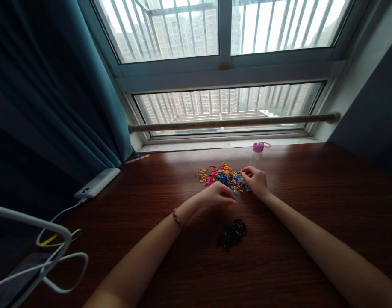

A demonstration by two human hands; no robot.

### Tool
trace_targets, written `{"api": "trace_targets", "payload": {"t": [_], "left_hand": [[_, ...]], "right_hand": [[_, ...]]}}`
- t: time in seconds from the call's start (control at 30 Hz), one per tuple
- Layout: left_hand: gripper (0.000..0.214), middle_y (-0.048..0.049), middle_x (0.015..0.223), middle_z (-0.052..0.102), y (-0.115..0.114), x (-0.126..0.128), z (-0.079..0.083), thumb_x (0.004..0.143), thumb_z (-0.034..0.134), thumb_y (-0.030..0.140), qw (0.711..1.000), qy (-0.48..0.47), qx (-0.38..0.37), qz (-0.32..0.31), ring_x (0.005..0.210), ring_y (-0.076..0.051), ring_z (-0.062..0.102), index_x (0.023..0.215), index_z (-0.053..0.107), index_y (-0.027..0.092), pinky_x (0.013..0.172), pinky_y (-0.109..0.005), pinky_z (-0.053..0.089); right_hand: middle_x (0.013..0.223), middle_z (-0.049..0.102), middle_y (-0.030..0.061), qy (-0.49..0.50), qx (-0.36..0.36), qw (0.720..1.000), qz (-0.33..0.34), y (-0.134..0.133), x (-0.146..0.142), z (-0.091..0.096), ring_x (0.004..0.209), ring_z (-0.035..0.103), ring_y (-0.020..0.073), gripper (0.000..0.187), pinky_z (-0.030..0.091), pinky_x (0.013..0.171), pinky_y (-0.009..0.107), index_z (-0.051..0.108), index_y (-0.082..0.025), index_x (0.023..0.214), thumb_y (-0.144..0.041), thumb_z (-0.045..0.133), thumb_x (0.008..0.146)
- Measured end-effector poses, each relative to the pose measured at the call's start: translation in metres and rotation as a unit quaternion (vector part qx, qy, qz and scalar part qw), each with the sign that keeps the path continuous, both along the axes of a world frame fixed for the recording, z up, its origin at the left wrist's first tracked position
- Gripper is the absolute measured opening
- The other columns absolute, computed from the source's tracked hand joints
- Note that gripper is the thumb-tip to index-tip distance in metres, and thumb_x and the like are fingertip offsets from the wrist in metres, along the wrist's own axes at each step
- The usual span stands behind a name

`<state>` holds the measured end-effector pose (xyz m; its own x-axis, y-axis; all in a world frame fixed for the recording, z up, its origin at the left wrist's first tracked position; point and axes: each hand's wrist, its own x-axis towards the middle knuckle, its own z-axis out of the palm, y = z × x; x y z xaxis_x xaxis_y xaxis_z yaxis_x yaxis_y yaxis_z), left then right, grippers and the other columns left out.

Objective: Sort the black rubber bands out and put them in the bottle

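A loose heap of small colourful loop-shaped pieces (219, 174), looking like plastic clips or pins, lies on the brown table. My right hand (256, 179) is at the heap's right edge, its thumb and fingers pinched together; whatever is between them is too small to name. In front of the heap, my left hand (219, 194) hovers over the table with fingers bent and tips close together, and anything in them is hidden. Nearer to me lies a pile of small black pieces (232, 234), below my left hand and apart from it.
Behind my right hand stands a clear bottle with a pink cap (257, 147). At the left are a white power bank (98, 183) with a cable, a phone (21, 276) and a white curved bar (66, 239). A blue curtain (64, 85) and a window with a rail (231, 123) border the table (311, 192).
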<state>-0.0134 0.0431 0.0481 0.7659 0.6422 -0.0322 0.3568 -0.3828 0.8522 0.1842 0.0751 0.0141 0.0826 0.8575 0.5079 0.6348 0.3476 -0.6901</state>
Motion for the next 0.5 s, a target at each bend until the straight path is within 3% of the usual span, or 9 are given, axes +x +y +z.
{"api": "trace_targets", "payload": {"t": [0.07,0.13,0.2,0.33,0.5], "left_hand": [[0.031,-0.0016,0.057,0.058,0.019,-0.018,-0.004,0.075,0.055,0.040,0.989,-0.016,0.090,0.115,0.052,-0.008,0.048,0.074,0.065,0.010,0.049,-0.018,0.036],[0.027,-0.0028,0.062,0.059,0.037,-0.039,-0.011,0.075,0.055,0.035,0.959,-0.022,0.176,0.220,0.055,-0.009,0.048,0.074,0.066,0.010,0.051,-0.019,0.036],[0.023,-0.0031,0.065,0.060,0.051,-0.060,-0.020,0.074,0.056,0.032,0.940,-0.016,0.218,0.261,0.056,-0.009,0.046,0.077,0.067,0.012,0.051,-0.019,0.035],[0.018,-0.0023,0.071,0.057,0.060,-0.080,-0.034,0.073,0.055,0.026,0.930,-0.005,0.267,0.251,0.055,-0.008,0.043,0.083,0.067,0.016,0.050,-0.019,0.035],[0.014,-0.0025,0.078,0.055,0.054,-0.074,-0.038,0.072,0.056,0.020,0.934,0.012,0.286,0.215,0.067,-0.011,0.050,0.080,0.067,0.018,0.059,-0.021,0.041]], "right_hand": [[0.068,0.065,0.0037,0.036,-0.009,0.999,-0.008,-0.001,-0.001,0.002,0.060,0.059,0.0154,0.018,0.044,0.060,0.026,0.063,-0.017,0.073,-0.030,0.052,0.072],[0.067,0.065,0.0041,0.056,-0.009,0.998,-0.017,-0.002,-0.001,0.003,0.061,0.059,0.0159,0.018,0.045,0.060,0.026,0.062,-0.016,0.070,-0.032,0.053,0.071],[0.067,0.065,0.0045,0.073,-0.006,0.997,-0.021,-0.001,0.000,0.003,0.062,0.060,0.0166,0.018,0.045,0.061,0.027,0.062,-0.016,0.070,-0.032,0.054,0.070],[0.073,0.067,0.0056,0.136,-0.025,0.990,-0.003,0.002,0.001,0.001,0.067,0.062,0.0181,0.020,0.047,0.066,0.029,0.064,-0.016,0.079,-0.031,0.056,0.068],[0.074,0.067,0.0065,0.212,-0.081,0.972,0.055,0.004,-0.001,0.000,0.070,0.063,0.0196,0.020,0.050,0.066,0.032,0.065,-0.015,0.077,-0.032,0.058,0.067]]}}
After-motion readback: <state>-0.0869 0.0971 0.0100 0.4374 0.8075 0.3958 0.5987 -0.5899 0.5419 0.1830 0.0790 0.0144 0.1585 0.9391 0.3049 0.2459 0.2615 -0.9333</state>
